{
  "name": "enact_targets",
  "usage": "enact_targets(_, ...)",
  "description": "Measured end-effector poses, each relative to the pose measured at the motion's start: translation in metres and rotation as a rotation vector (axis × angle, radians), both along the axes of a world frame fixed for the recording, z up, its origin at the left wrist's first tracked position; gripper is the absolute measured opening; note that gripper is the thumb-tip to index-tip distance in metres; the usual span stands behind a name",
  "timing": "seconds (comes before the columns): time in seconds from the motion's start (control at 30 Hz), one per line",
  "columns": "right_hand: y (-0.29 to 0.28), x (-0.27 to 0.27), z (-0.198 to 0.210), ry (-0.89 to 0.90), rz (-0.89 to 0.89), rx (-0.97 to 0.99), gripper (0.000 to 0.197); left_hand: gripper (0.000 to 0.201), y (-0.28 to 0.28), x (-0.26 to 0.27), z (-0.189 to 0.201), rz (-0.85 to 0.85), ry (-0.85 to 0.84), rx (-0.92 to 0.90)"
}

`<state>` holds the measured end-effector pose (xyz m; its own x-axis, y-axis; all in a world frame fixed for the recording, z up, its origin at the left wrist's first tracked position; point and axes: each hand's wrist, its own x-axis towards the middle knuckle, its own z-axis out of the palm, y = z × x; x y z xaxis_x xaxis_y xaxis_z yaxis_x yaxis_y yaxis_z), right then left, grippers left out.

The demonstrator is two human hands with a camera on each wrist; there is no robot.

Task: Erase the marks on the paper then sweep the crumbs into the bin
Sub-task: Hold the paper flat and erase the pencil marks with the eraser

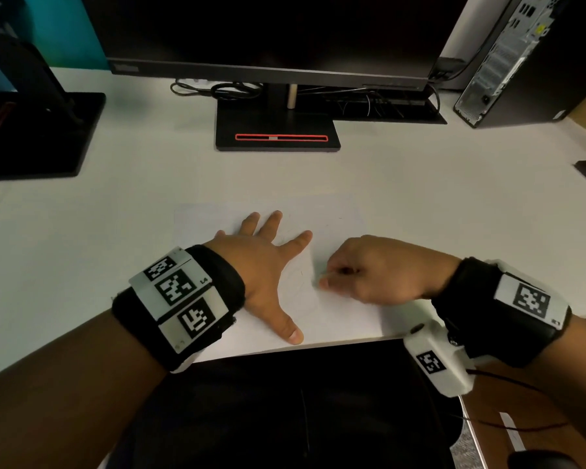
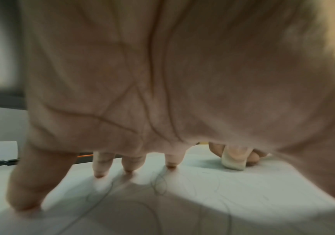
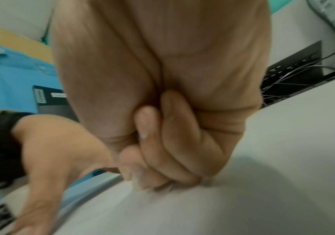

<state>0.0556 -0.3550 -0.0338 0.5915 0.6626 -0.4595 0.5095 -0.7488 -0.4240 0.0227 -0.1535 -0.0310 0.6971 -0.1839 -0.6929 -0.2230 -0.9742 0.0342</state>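
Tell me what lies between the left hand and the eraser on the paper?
Only bare paper with faint pencil scribbles separates the left hand from the eraser pinched by the right hand; the left wrist view shows it.

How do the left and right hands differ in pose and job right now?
The left hand lies flat with fingers spread, pressing the paper down; the right hand is curled. The left hand holds nothing; the right hand pinches a white eraser whose tip meets the sheet. Both are on the paper, near the desk's front edge.
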Motion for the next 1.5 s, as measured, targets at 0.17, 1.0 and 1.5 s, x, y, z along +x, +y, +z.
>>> enact_targets(0.17,0.006,-0.003,0.002,0.000,0.040,-0.048,0.050,0.147,0.000,0.000,0.000,-0.005,0.000,0.002)
enact_targets(1.0,0.014,-0.010,0.003,0.081,0.067,-0.059,0.049,0.147,0.000,0.000,-0.001,-0.002,-0.007,-0.006)
enact_targets(1.5,0.016,-0.015,0.002,0.025,0.089,-0.031,0.052,0.147,0.001,-0.001,-0.003,0.002,-0.017,-0.007)
